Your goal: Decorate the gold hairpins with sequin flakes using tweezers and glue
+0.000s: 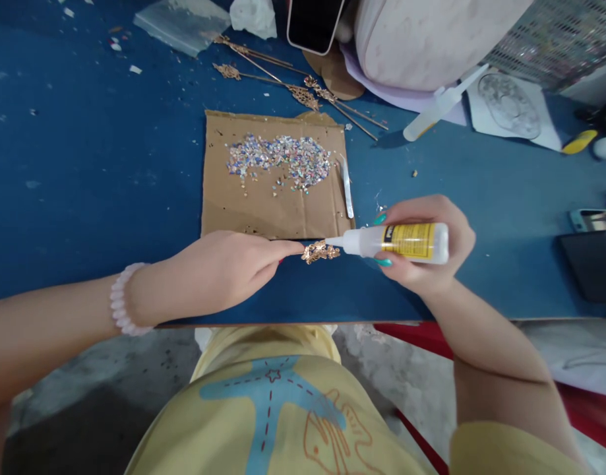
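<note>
My right hand (pixel 431 244) grips a white glue bottle (pixel 406 241) with a yellow label, held sideways. Its thin nozzle points left and meets a small gold filigree ornament (pixel 320 252) near the table's front edge. From the other side, the fingertips of my left hand (pixel 223 267) pinch the ornament's left end; the thumb is mostly hidden. Just beyond both hands lies a cardboard sheet (pixel 277 214) bearing a spread of small glittering chips (pixel 303 158). White tweezers (pixel 347 189) rest along its right edge.
Gold hairpins (pixel 303 97) lie behind the cardboard, near a phone (pixel 315 23) and a plastic bag (pixel 184 23). A second glue bottle (pixel 434 113) lies at the back right beside a paper drawing (pixel 510 105). Dark boxy object (pixel 589 264) sits at the right edge.
</note>
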`<control>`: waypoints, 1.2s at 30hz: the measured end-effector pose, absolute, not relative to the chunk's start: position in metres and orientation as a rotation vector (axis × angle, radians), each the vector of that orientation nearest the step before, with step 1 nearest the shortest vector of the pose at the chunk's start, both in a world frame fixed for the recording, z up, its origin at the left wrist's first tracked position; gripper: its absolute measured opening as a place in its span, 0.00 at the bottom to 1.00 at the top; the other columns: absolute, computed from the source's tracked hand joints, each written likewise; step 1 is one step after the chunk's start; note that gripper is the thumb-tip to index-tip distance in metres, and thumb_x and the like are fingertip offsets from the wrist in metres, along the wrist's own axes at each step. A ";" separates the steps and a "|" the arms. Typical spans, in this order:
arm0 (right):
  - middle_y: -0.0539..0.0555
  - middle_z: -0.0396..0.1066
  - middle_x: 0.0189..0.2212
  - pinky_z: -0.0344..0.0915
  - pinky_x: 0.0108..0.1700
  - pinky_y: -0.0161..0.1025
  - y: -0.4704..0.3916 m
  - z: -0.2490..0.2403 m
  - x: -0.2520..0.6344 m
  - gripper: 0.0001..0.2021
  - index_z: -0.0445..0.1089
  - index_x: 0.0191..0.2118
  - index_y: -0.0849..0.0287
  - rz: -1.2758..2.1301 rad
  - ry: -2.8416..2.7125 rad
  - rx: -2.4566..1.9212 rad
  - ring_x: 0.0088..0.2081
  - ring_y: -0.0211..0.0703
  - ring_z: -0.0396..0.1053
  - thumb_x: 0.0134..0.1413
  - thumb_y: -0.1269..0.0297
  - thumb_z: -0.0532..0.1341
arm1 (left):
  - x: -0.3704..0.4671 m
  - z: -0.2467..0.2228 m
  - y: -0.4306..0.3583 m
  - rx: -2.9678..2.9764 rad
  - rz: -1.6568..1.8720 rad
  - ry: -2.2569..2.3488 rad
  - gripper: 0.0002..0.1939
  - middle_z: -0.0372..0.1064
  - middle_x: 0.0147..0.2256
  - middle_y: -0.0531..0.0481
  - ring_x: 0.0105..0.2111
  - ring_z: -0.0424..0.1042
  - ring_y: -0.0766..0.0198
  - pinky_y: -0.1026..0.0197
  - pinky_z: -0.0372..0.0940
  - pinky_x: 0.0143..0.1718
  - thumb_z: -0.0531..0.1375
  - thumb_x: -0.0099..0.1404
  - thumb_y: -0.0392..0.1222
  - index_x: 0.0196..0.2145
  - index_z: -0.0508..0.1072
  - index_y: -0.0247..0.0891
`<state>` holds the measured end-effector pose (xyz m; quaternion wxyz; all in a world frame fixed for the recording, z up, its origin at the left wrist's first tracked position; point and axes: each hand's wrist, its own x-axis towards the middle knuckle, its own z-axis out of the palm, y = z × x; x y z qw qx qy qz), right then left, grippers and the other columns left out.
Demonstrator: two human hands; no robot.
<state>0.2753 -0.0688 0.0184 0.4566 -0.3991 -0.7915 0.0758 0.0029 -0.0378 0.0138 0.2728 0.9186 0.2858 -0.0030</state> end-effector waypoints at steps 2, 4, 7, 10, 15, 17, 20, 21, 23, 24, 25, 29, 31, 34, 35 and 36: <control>0.49 0.74 0.27 0.67 0.22 0.33 -0.069 0.020 0.273 0.13 0.69 0.37 0.53 0.182 -1.998 -0.968 0.23 0.37 0.70 0.50 0.52 0.66 | 0.003 0.015 -0.037 2.457 -0.037 0.787 0.22 0.75 0.47 0.51 0.40 0.76 0.58 0.60 0.65 0.36 0.45 0.71 0.41 0.61 0.61 0.50; 0.48 0.74 0.27 0.67 0.22 0.33 -0.069 0.020 0.272 0.13 0.70 0.37 0.54 0.205 -1.992 -0.937 0.23 0.37 0.71 0.50 0.52 0.66 | 0.004 0.017 -0.037 2.428 -0.057 0.806 0.21 0.75 0.46 0.51 0.40 0.76 0.59 0.60 0.65 0.36 0.45 0.71 0.42 0.59 0.63 0.50; 0.49 0.74 0.27 0.68 0.23 0.32 -0.070 0.019 0.273 0.13 0.71 0.37 0.55 0.226 -1.968 -0.914 0.24 0.37 0.71 0.50 0.52 0.66 | 0.004 0.018 -0.037 2.390 -0.062 0.822 0.20 0.75 0.47 0.52 0.41 0.76 0.58 0.59 0.66 0.39 0.46 0.71 0.44 0.59 0.64 0.53; 0.49 0.74 0.27 0.68 0.23 0.33 -0.071 0.018 0.275 0.12 0.71 0.38 0.54 0.205 -1.989 -0.934 0.24 0.37 0.71 0.51 0.54 0.65 | 0.004 0.017 -0.038 2.392 -0.066 0.828 0.21 0.74 0.48 0.53 0.43 0.75 0.57 0.57 0.66 0.41 0.46 0.72 0.44 0.60 0.62 0.55; 0.49 0.75 0.27 0.68 0.22 0.35 -0.073 0.019 0.272 0.13 0.71 0.37 0.53 0.258 -1.960 -0.963 0.24 0.38 0.72 0.50 0.52 0.65 | 0.004 0.013 -0.037 2.454 -0.109 0.796 0.21 0.73 0.49 0.55 0.42 0.76 0.56 0.57 0.65 0.37 0.44 0.72 0.44 0.60 0.59 0.56; 0.49 0.75 0.27 0.68 0.22 0.36 -0.074 0.020 0.270 0.12 0.71 0.36 0.52 0.286 -1.944 -0.992 0.24 0.39 0.72 0.50 0.51 0.65 | 0.005 0.012 -0.036 2.466 -0.128 0.771 0.22 0.73 0.50 0.56 0.42 0.76 0.56 0.58 0.65 0.37 0.44 0.72 0.44 0.61 0.58 0.57; 0.49 0.75 0.27 0.67 0.22 0.37 -0.075 0.021 0.268 0.10 0.71 0.36 0.52 0.302 -1.953 -0.990 0.24 0.39 0.71 0.50 0.54 0.65 | 0.005 0.013 -0.035 2.467 -0.142 0.756 0.22 0.73 0.50 0.57 0.43 0.76 0.57 0.59 0.65 0.37 0.43 0.72 0.44 0.61 0.57 0.58; 0.49 0.75 0.27 0.67 0.22 0.36 -0.075 0.022 0.268 0.10 0.71 0.36 0.53 0.306 -1.959 -0.982 0.24 0.39 0.71 0.50 0.54 0.65 | 0.004 0.014 -0.034 2.465 -0.144 0.761 0.22 0.73 0.50 0.57 0.43 0.76 0.57 0.59 0.64 0.37 0.43 0.72 0.44 0.61 0.57 0.58; 0.49 0.75 0.27 0.67 0.22 0.36 -0.075 0.022 0.268 0.10 0.71 0.36 0.53 0.305 -1.967 -0.980 0.24 0.39 0.71 0.51 0.54 0.64 | 0.004 0.014 -0.035 2.461 -0.145 0.768 0.22 0.73 0.50 0.58 0.43 0.76 0.57 0.59 0.65 0.37 0.43 0.72 0.44 0.61 0.56 0.59; 0.49 0.74 0.27 0.67 0.22 0.36 -0.075 0.022 0.268 0.10 0.71 0.36 0.53 0.299 -1.969 -0.987 0.24 0.39 0.71 0.51 0.54 0.64 | 0.003 0.015 -0.035 2.459 -0.144 0.770 0.22 0.73 0.50 0.58 0.43 0.76 0.57 0.59 0.65 0.37 0.43 0.72 0.44 0.61 0.57 0.59; 0.49 0.74 0.27 0.67 0.21 0.36 -0.074 0.022 0.268 0.10 0.71 0.35 0.52 0.289 -1.970 -0.991 0.24 0.39 0.71 0.51 0.53 0.64 | 0.003 0.015 -0.035 2.458 -0.139 0.773 0.22 0.73 0.50 0.58 0.43 0.76 0.57 0.58 0.65 0.37 0.44 0.72 0.44 0.61 0.57 0.59; 0.50 0.75 0.26 0.67 0.21 0.36 -0.073 0.022 0.267 0.09 0.71 0.36 0.52 0.274 -1.975 -0.974 0.24 0.39 0.71 0.52 0.55 0.64 | 0.002 0.014 -0.036 2.462 -0.102 0.771 0.21 0.72 0.50 0.58 0.44 0.76 0.57 0.59 0.65 0.38 0.44 0.72 0.44 0.61 0.57 0.59; 0.51 0.75 0.27 0.68 0.22 0.37 -0.073 0.022 0.267 0.09 0.71 0.36 0.52 0.277 -1.972 -0.965 0.24 0.40 0.72 0.51 0.55 0.65 | 0.002 0.014 -0.036 2.461 -0.093 0.765 0.21 0.72 0.51 0.59 0.44 0.75 0.58 0.59 0.65 0.38 0.44 0.73 0.44 0.61 0.57 0.59; 0.50 0.75 0.27 0.70 0.24 0.38 -0.074 0.022 0.267 0.09 0.71 0.36 0.51 0.274 -1.963 -0.974 0.24 0.41 0.72 0.51 0.55 0.65 | 0.002 0.013 -0.036 2.455 -0.093 0.754 0.21 0.70 0.53 0.61 0.45 0.75 0.59 0.59 0.65 0.39 0.43 0.73 0.45 0.60 0.58 0.59; 0.50 0.75 0.27 0.70 0.23 0.38 -0.074 0.022 0.267 0.09 0.71 0.37 0.51 0.271 -1.964 -0.978 0.24 0.41 0.72 0.51 0.55 0.65 | 0.002 0.013 -0.036 2.456 -0.094 0.754 0.21 0.70 0.53 0.61 0.45 0.75 0.59 0.59 0.65 0.39 0.43 0.73 0.45 0.60 0.58 0.59; 0.50 0.75 0.27 0.70 0.23 0.38 -0.074 0.022 0.267 0.09 0.71 0.37 0.51 0.270 -1.965 -0.979 0.24 0.41 0.72 0.51 0.55 0.65 | 0.002 0.012 -0.036 2.458 -0.095 0.754 0.21 0.70 0.53 0.61 0.45 0.75 0.59 0.59 0.65 0.39 0.43 0.73 0.45 0.60 0.58 0.59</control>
